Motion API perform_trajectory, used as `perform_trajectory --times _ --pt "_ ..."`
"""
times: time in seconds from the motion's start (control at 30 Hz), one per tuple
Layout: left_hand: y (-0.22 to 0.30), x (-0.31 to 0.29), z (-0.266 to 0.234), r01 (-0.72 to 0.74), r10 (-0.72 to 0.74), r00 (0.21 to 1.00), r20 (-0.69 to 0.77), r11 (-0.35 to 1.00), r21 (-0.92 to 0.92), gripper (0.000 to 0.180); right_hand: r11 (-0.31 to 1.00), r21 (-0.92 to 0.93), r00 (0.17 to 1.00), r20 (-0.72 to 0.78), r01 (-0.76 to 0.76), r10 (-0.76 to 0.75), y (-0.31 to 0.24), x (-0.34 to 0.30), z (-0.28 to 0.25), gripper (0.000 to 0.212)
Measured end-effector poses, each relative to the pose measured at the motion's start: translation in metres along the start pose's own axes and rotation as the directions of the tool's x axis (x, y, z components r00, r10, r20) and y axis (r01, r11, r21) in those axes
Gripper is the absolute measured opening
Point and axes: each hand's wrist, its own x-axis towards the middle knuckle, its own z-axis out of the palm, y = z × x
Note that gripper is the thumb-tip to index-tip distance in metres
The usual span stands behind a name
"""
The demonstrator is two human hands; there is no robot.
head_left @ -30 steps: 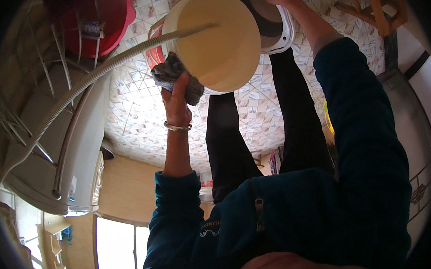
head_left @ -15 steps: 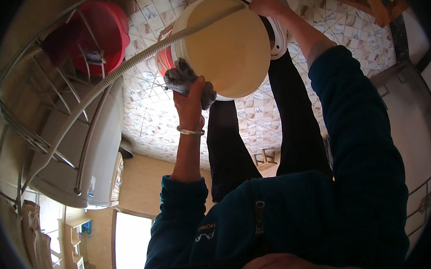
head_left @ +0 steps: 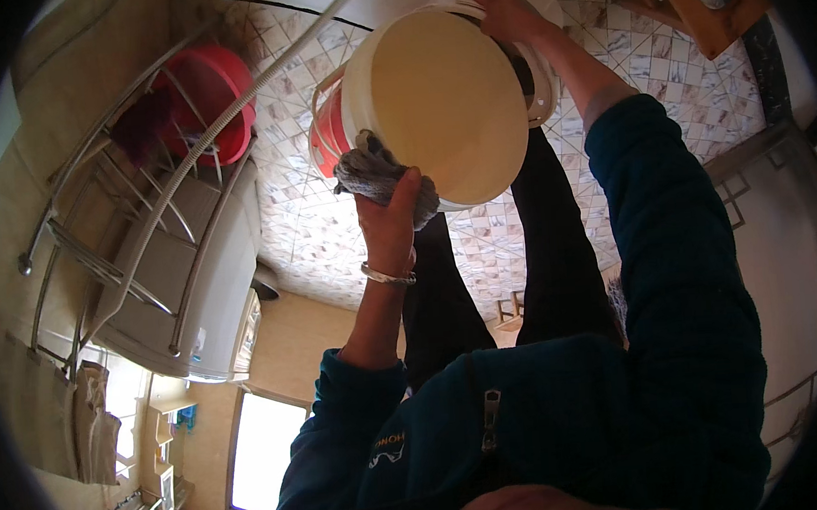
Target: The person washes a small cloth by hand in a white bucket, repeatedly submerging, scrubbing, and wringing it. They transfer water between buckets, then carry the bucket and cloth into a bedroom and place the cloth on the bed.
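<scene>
A white bucket (head_left: 447, 112) is held tilted in front of me, its round cream face toward me. Whether that is the inside or the base, I cannot tell. My right hand (head_left: 509, 17) is closed on the bucket's far right edge, fingertips partly hidden. In my left hand (head_left: 393, 228) is a bunched grey cloth (head_left: 376, 177), touching the bucket's near left edge. Red colouring and a handle show on the bucket's left side. Under and beyond my right hand, another round white container (head_left: 540, 83) shows in part.
A grey ribbed hose (head_left: 222, 117) crosses the upper left, over a metal rack (head_left: 115, 273). Behind the rack are a red basin (head_left: 220, 79) and a white appliance (head_left: 219, 285). A wooden stool (head_left: 712, 17) stands far right on the tiled floor (head_left: 303, 215).
The hose has swung off the bucket's face and now runs upward to its left. Bucket and cloth appear slightly lower and farther right, with the whole view shifted too. Both hands keep their hold.
</scene>
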Motion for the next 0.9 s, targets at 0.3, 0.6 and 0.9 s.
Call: perform_trajectory --times 0.3,0.6,0.9 --pt "0.009 -0.010 0.069 -0.018 0.015 0.997 0.077 0.999 0.041 0.052 0.980 0.184 0.992 -0.107 0.078 -0.058 0.050 -0.004 -0.029 0.030" --pt "0.017 -0.011 0.112 0.006 -0.014 0.995 0.104 0.997 0.083 0.053 0.961 0.276 0.996 -0.092 0.029 -0.003 0.075 -0.012 -0.055 0.030" --pt "0.022 -0.003 0.135 0.033 -0.053 0.991 0.120 0.986 0.164 0.052 0.936 0.348 0.998 -0.012 -0.047 0.054 0.103 -0.004 -0.060 0.040"
